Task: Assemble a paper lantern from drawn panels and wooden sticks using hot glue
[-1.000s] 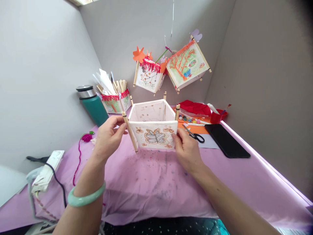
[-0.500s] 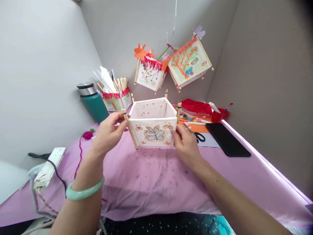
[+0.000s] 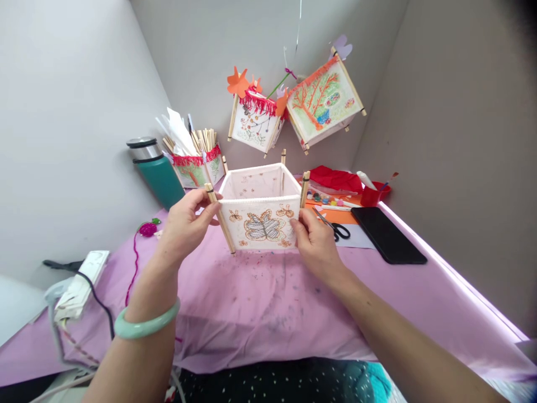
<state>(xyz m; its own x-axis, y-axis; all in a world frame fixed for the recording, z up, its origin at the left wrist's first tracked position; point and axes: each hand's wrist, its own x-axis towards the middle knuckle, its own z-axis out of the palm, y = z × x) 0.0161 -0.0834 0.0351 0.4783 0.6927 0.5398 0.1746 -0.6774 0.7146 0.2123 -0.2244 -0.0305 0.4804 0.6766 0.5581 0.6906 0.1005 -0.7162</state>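
Note:
Between my hands is a white four-sided paper lantern (image 3: 264,224) with wooden stick posts at its corners and an open top. Its near panel carries a drawn grey and orange butterfly, with smaller butterflies and flowers around it. My left hand (image 3: 191,221) pinches the front left corner post, thumb in front. My right hand (image 3: 315,240) grips the front right edge, its thumb on the drawn panel and its fingers behind. The lantern is tipped slightly, and whether its base touches the table cannot be made out.
Two decorated lanterns (image 3: 325,103) hang above. Behind on the left stand a teal bottle (image 3: 159,179) and a decorated holder (image 3: 191,172) full of sticks. Scissors (image 3: 340,230), a black phone (image 3: 388,235) and a red cup (image 3: 369,196) lie right. A power strip (image 3: 81,284) and magenta yarn (image 3: 147,229) are left.
The whole scene has shifted slightly up and left in view. Both hands keep the same hold on the lantern, with almost no other movement.

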